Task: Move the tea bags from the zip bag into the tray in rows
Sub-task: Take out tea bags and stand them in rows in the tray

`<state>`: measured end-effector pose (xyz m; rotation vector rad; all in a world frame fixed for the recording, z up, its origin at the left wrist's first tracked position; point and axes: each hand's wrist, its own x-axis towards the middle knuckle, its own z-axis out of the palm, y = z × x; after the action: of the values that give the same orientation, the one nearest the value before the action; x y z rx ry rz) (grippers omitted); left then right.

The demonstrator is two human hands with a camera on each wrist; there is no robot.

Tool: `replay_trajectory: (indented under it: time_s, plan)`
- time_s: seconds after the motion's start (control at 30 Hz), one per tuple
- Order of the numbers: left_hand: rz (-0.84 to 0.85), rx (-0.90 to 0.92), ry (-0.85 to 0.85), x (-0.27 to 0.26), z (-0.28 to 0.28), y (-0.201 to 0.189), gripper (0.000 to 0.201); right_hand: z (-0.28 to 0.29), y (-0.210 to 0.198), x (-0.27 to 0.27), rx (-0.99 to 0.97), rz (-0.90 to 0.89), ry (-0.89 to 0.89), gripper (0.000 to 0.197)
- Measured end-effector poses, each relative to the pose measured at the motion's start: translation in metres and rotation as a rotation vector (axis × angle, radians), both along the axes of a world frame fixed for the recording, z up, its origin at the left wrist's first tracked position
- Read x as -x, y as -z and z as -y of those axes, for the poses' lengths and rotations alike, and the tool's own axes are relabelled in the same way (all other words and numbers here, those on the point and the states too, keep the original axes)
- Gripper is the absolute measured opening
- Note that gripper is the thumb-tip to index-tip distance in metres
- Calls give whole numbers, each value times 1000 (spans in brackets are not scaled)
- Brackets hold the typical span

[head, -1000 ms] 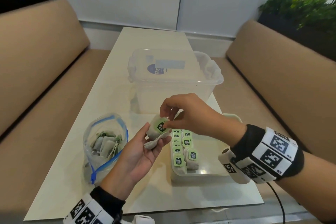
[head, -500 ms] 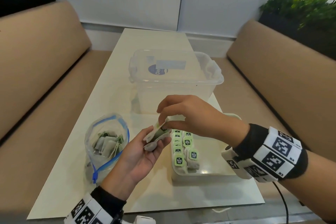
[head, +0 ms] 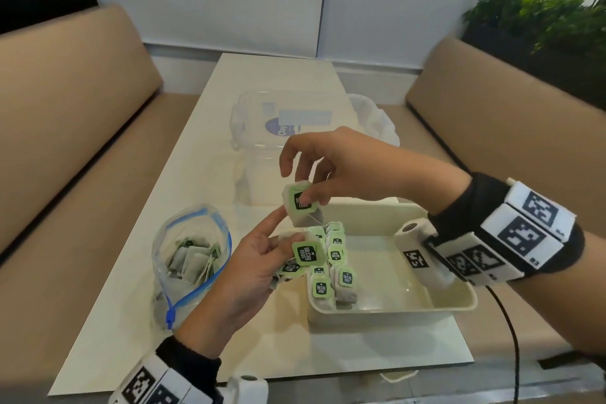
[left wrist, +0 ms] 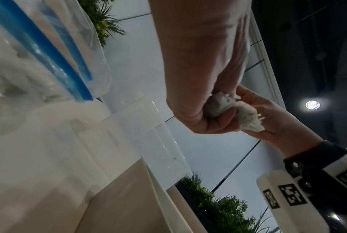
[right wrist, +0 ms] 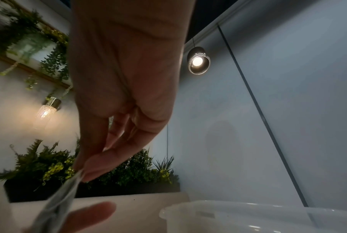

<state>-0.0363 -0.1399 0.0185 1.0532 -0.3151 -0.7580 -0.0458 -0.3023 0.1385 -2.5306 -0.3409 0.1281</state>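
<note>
Pinching one tea bag (head: 300, 203) in right hand (head: 344, 167) above tray (head: 393, 307); left hand (head: 259, 259) grips spare bags (head: 303, 254). Next, likely: set it into row.

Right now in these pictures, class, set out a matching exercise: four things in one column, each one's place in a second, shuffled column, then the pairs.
Things:
1. zip bag
2. tray
3. clear tub
4. lifted tea bag

Places:
A. pinched by the right hand
B. beyond the tray
C. left of the left hand
D. under the right wrist

Pairs: 1-C, 2-D, 3-B, 4-A
</note>
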Motion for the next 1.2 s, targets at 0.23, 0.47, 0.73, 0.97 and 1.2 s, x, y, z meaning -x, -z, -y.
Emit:
replay_trajectory:
  time_s: [0.23, 0.47, 0.73, 0.97, 1.2]
  plan:
    - [33, 7, -92, 3, 8, 0, 23, -1, 5, 1, 26, 96, -29, 26]
    - [27, 16, -54, 6, 17, 0, 23, -15, 2, 1, 241, 241, -155, 13]
    - [78, -127, -63, 0, 9, 6, 28, 1, 3, 5, 194, 225, -184, 19]
    - [66, -323, -274, -27, -26, 33, 11, 45, 52, 20, 384, -283, -38, 29]
    - [-12, -285, -309, -38, -36, 41, 12, 63, 115, 21, 353, -735, -36, 30]
